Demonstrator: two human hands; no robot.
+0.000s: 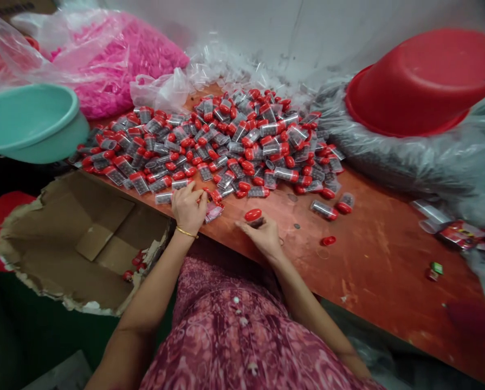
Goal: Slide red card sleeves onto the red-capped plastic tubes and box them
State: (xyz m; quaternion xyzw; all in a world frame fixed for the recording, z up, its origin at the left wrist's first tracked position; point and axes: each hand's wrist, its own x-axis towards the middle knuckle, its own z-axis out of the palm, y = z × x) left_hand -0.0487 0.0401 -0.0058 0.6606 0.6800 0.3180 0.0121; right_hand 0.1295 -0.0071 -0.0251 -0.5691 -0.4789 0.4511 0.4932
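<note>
My right hand [264, 235] is closed around a small clear container with a red cap [253, 215], its cap facing up at the table's front edge. My left hand [189, 208], wearing a gold bracelet, has its fingers pinched together beside a few small red and pink packets [213, 211]. Whatever sits between those fingertips is too small to make out. Just behind both hands spreads a big heap of clear, red-capped containers [234, 143] with dark contents. A loose red cap [329, 240] lies to the right of my right hand.
A torn cardboard box [104, 216] stands below the table edge at left. Around the heap are a teal basin [31, 122], a bag of pink pieces [116, 59], and a red tub [425, 81] on a plastic bag [380, 151]. Red packets [461, 234] lie far right.
</note>
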